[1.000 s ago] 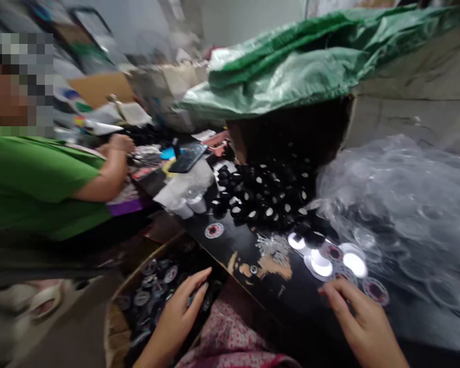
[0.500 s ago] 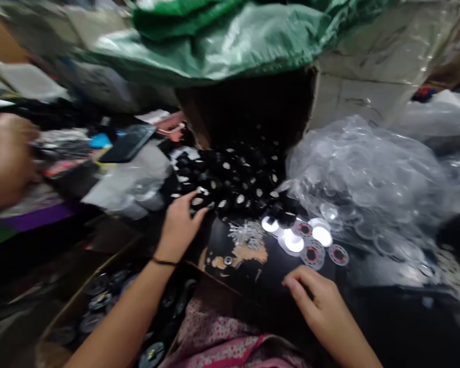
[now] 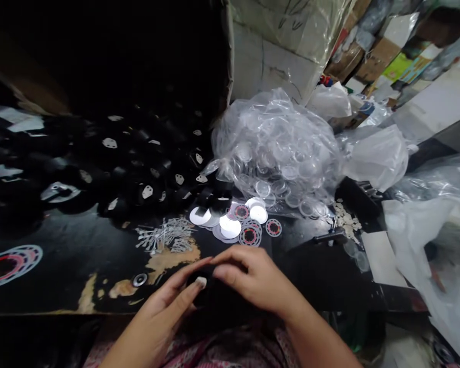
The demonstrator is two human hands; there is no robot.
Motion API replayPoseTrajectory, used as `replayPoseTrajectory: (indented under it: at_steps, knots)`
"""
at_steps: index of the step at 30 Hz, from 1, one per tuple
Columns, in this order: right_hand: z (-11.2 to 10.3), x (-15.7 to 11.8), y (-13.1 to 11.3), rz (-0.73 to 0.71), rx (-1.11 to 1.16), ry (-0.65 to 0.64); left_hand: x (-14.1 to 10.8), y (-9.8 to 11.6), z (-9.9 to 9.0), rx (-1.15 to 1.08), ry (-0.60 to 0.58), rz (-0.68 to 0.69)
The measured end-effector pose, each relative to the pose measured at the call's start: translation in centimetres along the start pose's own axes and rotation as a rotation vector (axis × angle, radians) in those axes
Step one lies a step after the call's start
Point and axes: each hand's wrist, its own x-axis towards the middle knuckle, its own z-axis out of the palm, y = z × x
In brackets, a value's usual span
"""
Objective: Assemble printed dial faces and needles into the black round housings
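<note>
Low at the table's front edge, my left hand point(image 3: 172, 301) is closed around a small black round part point(image 3: 206, 297), its thumb beside a whitish patch on it. My right hand point(image 3: 256, 276) bends over the same part, with index finger and thumb at its upper right edge. Fingers and shadow cover much of the part. Just beyond lie a heap of small metal pins point(image 3: 166, 235) and several printed and white discs point(image 3: 230, 227). Left of my hands, a small metal ring point(image 3: 140, 279) rests on the worn tabletop point(image 3: 72, 255).
Black parts with metal plates point(image 3: 147, 191) are heaped before a large dark carton opening point(image 3: 138, 56). A clear bag of transparent round covers point(image 3: 279, 153) stands behind the discs. More printed discs point(image 3: 13, 266) lie far left; small pale pieces point(image 3: 345, 220) lie at right.
The view has swung right and closer to the table. My left hand has left the black heap and now holds a black part in front of me, where my right hand has joined it.
</note>
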Motion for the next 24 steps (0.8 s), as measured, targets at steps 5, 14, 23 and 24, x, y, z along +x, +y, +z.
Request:
replayPoseTrajectory:
  at_steps: [5,14,23,24]
  knots:
    - [-3.2,4.5,2.1,0.122,-0.704,0.262,0.4,0.2,0.7,-0.236,0.080,-0.044]
    - [-3.4,5.5,2.4,0.127,-0.505,0.328,0.3,0.8,1.1,-0.381,-0.023,-0.015]
    - [-0.2,1.0,-0.8,-0.051,0.019,0.307,0.0,2.1,2.5,-0.402,-0.017,0.051]
    - [0.1,0.8,-1.1,-0.066,0.015,0.295,0.0,1.8,2.5,-0.375,-0.015,0.067]
